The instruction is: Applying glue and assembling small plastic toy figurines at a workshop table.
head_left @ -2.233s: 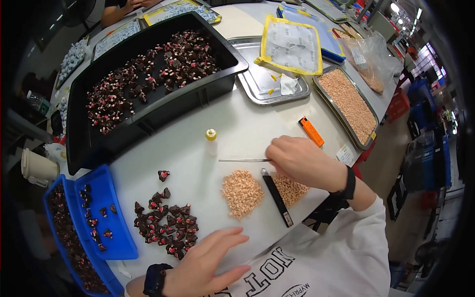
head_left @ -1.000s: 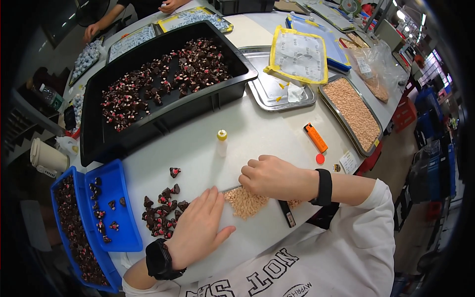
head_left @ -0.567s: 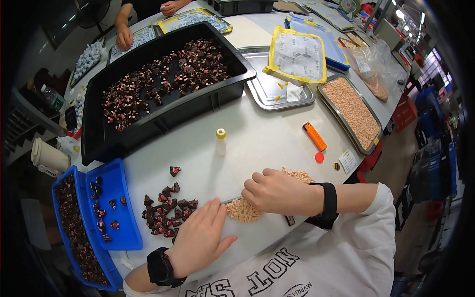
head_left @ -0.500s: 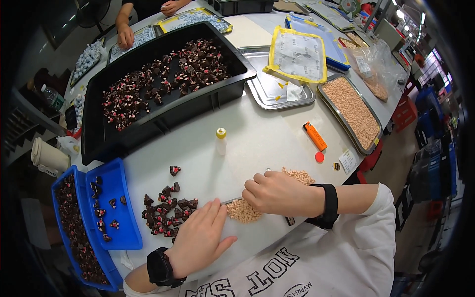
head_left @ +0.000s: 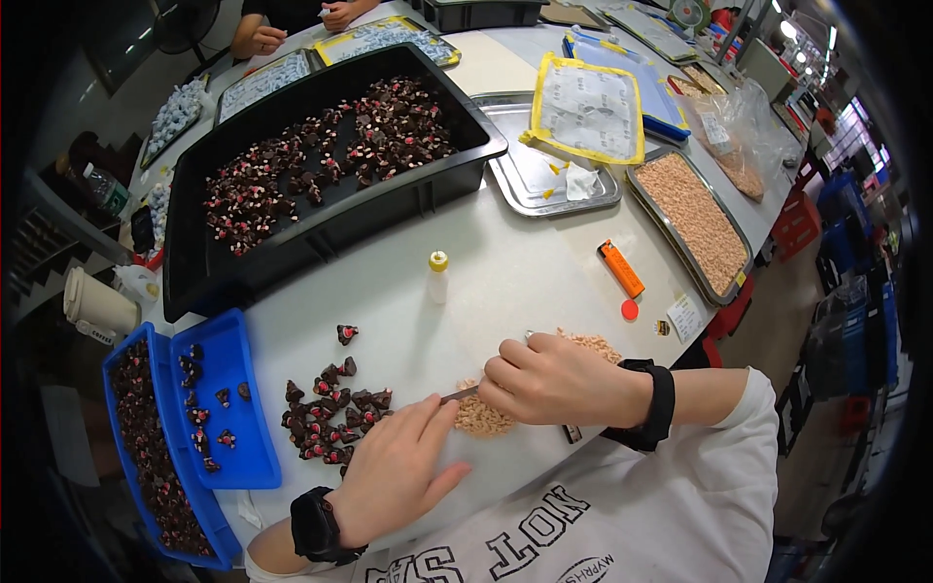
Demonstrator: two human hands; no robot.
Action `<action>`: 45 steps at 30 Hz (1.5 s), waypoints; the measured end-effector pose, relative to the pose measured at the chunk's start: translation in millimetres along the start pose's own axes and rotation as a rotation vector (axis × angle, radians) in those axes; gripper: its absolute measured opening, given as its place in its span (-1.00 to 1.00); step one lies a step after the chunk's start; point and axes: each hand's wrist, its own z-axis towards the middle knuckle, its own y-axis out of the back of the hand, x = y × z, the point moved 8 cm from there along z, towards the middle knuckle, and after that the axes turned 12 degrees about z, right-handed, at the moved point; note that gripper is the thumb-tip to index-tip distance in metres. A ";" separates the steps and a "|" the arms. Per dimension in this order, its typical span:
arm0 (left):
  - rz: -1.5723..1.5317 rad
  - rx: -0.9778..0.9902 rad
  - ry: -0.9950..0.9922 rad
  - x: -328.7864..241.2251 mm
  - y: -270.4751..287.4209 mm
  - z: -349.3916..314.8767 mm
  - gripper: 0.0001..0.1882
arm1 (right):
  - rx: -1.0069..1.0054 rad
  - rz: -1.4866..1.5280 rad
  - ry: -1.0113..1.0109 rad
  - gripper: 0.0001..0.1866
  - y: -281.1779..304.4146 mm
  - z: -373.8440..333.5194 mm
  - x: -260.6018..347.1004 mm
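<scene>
My right hand [head_left: 525, 381] is closed in a pinch around a thin dark strip [head_left: 459, 394], its exact kind unclear. The strip crosses a small heap of tan pieces [head_left: 483, 418], and more tan pieces [head_left: 589, 344] lie beyond my knuckles. Fingers stretched out, my left hand [head_left: 403, 466] rests palm down on the white table, its fingertips at the strip's left end. Just left of those fingers is a loose cluster of small dark brown figures [head_left: 321, 428] with red and pale marks. One figure [head_left: 347, 334] sits apart, farther up.
A large black bin [head_left: 340, 233] of dark figures stands far left, with blue trays [head_left: 255, 428] nearer. A small yellow-capped bottle [head_left: 438, 277] stands mid-table. Rightward are an orange lighter-like object [head_left: 620, 268], a red disc [head_left: 630, 310] and a tray of tan pieces [head_left: 690, 219].
My hands have stayed nearly in place, while more of the dark strip shows between them. Across the table, a co-worker's hand has lifted back from a tray.
</scene>
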 end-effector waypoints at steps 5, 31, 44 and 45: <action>-0.009 -0.001 -0.007 -0.7 0.8 -0.8 -0.40 | -0.034 -0.034 0.031 -0.85 -1.8 -4.7 5.4; -0.181 0.140 -0.019 -11.9 -48.8 12.6 0.05 | -0.671 0.448 -1.338 -0.85 12.0 -274.2 -134.8; -0.144 -0.034 0.078 -3.2 -55.1 30.2 0.05 | -0.653 -0.274 -1.003 -0.79 14.8 -224.9 -100.4; -0.154 -0.098 0.022 -7.9 -58.1 31.5 0.04 | -0.719 -0.114 -1.085 -0.75 23.5 -217.7 -92.9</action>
